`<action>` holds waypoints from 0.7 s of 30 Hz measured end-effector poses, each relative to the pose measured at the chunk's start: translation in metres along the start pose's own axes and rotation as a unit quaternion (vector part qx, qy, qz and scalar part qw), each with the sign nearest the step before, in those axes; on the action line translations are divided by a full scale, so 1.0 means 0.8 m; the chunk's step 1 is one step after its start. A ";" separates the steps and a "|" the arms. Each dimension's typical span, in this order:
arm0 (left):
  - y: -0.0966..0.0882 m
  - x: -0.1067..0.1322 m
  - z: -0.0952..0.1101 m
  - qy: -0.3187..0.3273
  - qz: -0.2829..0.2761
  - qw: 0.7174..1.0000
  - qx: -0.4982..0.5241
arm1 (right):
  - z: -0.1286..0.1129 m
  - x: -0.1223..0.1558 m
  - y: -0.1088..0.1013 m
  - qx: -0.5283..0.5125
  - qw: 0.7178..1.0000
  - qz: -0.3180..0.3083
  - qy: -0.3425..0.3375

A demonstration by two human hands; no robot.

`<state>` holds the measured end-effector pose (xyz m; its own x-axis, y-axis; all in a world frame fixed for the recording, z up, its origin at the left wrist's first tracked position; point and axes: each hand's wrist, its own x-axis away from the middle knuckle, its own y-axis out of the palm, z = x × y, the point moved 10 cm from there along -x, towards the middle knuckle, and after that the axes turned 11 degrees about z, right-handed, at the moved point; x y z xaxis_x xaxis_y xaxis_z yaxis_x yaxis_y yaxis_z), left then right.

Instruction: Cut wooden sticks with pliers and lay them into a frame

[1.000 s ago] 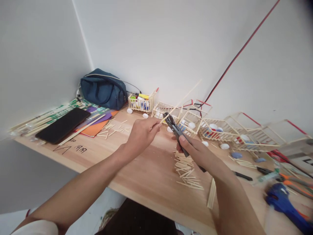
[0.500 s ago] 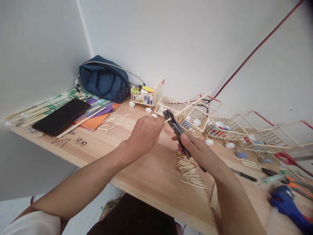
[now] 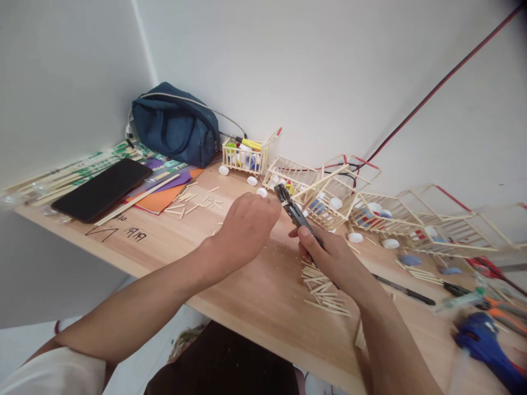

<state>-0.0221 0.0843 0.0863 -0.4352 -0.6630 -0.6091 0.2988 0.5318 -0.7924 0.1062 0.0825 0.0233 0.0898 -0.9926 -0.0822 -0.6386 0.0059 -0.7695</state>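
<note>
Since the earlier frame the left hand (image 3: 247,225) has been brought closer to the cutter (image 3: 291,207), with little stick (image 3: 285,203) left showing between them. The stick is pinched in the left fingertips, its axis pointing to 2 o'clock into the jaws. The cutter is clasped by the right hand (image 3: 329,255) at 4 o'clock.

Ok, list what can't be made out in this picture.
Head view:
- what the left hand pinches at the pliers: hidden by the hand itself.
- the pliers' handles: wrapped by the right hand.
- the blue tool: blurred, cut by the bottom-right edge.
- the black writing: too small to read.
</note>
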 end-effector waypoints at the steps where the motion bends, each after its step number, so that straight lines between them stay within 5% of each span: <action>1: 0.000 0.000 0.000 -0.001 -0.002 1.000 -0.005 | -0.002 0.001 0.001 0.000 1.000 -0.001 -0.002; 14: -0.001 0.007 -0.006 -0.017 -0.022 1.000 0.013 | -0.008 0.001 0.009 0.039 0.999 0.009 -0.007; 21: -0.002 0.018 -0.002 0.015 0.023 1.000 0.002 | -0.012 0.000 0.013 0.064 0.998 0.018 -0.008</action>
<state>-0.0305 0.0744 0.0788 -0.4452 -0.6219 -0.6442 0.3230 0.5594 -0.7633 0.0923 0.0811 0.0208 0.0817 -0.9893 -0.1210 -0.5388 0.0583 -0.8404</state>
